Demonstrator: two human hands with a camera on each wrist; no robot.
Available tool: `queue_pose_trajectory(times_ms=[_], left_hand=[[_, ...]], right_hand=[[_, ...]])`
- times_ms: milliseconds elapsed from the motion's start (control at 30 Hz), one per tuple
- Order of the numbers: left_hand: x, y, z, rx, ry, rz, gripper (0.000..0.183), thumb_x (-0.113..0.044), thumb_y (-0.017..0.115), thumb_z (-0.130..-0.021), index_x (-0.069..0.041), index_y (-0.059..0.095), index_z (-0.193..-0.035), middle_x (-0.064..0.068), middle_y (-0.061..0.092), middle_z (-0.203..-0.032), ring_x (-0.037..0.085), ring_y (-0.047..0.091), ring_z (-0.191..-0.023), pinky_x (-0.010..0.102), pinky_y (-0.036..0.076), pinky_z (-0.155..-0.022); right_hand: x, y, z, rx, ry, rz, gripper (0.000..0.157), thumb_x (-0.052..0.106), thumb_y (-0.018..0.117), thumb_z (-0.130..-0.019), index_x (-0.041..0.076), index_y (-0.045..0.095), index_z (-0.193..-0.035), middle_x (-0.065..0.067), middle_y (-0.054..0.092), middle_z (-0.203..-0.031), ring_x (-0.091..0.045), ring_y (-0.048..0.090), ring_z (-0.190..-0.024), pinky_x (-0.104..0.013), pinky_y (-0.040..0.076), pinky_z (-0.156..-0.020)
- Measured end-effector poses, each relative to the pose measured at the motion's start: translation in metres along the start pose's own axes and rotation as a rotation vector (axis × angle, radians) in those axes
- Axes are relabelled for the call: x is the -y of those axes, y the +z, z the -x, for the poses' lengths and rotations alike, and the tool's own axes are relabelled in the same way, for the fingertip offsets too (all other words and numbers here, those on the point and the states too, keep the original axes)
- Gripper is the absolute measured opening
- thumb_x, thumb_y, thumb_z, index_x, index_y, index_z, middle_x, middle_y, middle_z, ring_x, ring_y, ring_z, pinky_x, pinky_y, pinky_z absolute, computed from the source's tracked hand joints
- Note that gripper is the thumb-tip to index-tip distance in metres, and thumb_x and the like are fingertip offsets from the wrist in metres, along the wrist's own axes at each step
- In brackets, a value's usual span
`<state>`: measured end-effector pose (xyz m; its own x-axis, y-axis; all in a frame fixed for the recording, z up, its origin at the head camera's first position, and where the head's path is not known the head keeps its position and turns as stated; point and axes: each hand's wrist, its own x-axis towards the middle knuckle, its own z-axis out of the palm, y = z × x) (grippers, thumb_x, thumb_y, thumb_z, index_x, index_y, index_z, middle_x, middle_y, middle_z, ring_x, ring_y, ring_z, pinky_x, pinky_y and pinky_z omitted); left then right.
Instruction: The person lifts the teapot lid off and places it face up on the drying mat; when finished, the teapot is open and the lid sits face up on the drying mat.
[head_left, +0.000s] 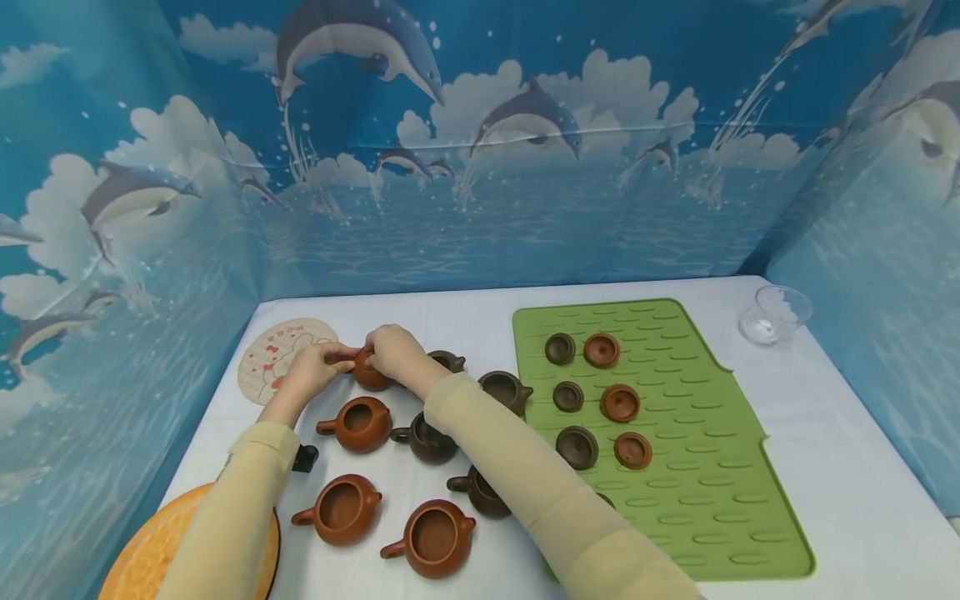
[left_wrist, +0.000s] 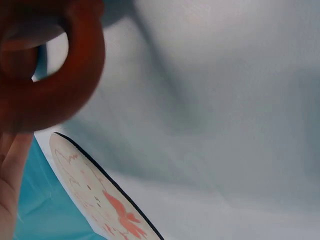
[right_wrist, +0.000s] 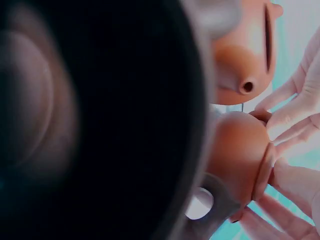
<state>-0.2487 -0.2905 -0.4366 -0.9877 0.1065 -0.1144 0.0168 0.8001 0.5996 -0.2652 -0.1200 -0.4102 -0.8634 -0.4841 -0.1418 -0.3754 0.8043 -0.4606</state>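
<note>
At the far left of the table stands a small red-brown clay teapot (head_left: 371, 375), partly covered by the hands. My left hand (head_left: 309, 372) pinches its handle side, and the fingers show at upper right in the right wrist view. Fingers of my right hand (head_left: 397, 353) pinch the lid (right_wrist: 264, 172) on the teapot's top; the knob is hidden. Nearer stand other red-brown teapots, one behind (head_left: 362, 424) and one in front (head_left: 435, 537), both lidless. Dark brown teapots (head_left: 431, 439) stand beside them, partly under the right sleeve. A blurred teapot handle (left_wrist: 82, 85) looms in the left wrist view.
A green mat (head_left: 705, 500) on the right bears several red-brown lids (head_left: 620, 402) and dark lids (head_left: 577, 447). A clear glass (head_left: 772, 317) stands at back right. One round printed mat (head_left: 262, 358) lies at back left, an orange round board (head_left: 150, 550) at front left.
</note>
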Motion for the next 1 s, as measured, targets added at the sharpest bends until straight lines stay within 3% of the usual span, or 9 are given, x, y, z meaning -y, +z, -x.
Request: queue_pose_trajectory(times_ms=[233, 400, 567, 733, 1000], left_hand=[[-0.003, 0.003, 0.000, -0.008, 0.003, -0.004, 0.028, -0.007, 0.066, -0.094, -0.001, 0.069, -0.121, 0.023, 0.068, -0.119, 0.037, 0.064, -0.111, 0.049, 0.052, -0.095], [-0.004, 0.006, -0.002, -0.003, -0.014, -0.003, 0.028, -0.008, 0.066, -0.094, 0.000, 0.069, -0.121, 0.023, 0.067, -0.120, 0.037, 0.062, -0.112, 0.048, 0.051, -0.096], [-0.004, 0.006, -0.001, -0.001, -0.032, 0.016, 0.028, -0.008, 0.065, -0.095, -0.001, 0.068, -0.122, 0.022, 0.067, -0.122, 0.037, 0.060, -0.116, 0.050, 0.050, -0.098], [-0.003, 0.004, 0.001, 0.007, -0.057, 0.010, 0.029, -0.009, 0.064, -0.095, -0.003, 0.068, -0.124, 0.021, 0.066, -0.124, 0.037, 0.058, -0.119, 0.051, 0.047, -0.101], [-0.005, -0.001, 0.002, 0.015, -0.073, 0.014, 0.030, -0.010, 0.062, -0.097, -0.003, 0.067, -0.125, 0.021, 0.065, -0.125, 0.037, 0.058, -0.119, 0.051, 0.046, -0.103]], right_hand=[[0.002, 0.003, 0.002, -0.099, -0.012, 0.118, 0.013, 0.015, 0.062, -0.097, 0.011, 0.073, -0.103, -0.002, 0.073, -0.100, -0.012, 0.068, -0.092, -0.021, 0.054, -0.075], [0.001, 0.001, 0.005, -0.129, -0.012, 0.095, 0.012, 0.016, 0.063, -0.096, 0.009, 0.072, -0.101, -0.005, 0.072, -0.098, -0.014, 0.068, -0.088, -0.021, 0.053, -0.069], [-0.009, -0.014, 0.015, -0.165, 0.025, -0.164, 0.010, 0.018, 0.067, -0.094, 0.009, 0.071, -0.095, -0.005, 0.071, -0.094, -0.014, 0.065, -0.080, -0.021, 0.050, -0.062], [-0.030, -0.044, 0.040, -0.138, 0.045, -0.397, 0.010, 0.018, 0.068, -0.092, 0.012, 0.072, -0.100, -0.003, 0.071, -0.099, -0.015, 0.064, -0.086, -0.025, 0.052, -0.068], [-0.101, -0.072, 0.124, -0.035, 0.102, -0.755, 0.021, 0.020, 0.068, -0.091, 0.009, 0.072, -0.109, -0.010, 0.072, -0.109, -0.020, 0.069, -0.099, -0.040, 0.056, -0.090]])
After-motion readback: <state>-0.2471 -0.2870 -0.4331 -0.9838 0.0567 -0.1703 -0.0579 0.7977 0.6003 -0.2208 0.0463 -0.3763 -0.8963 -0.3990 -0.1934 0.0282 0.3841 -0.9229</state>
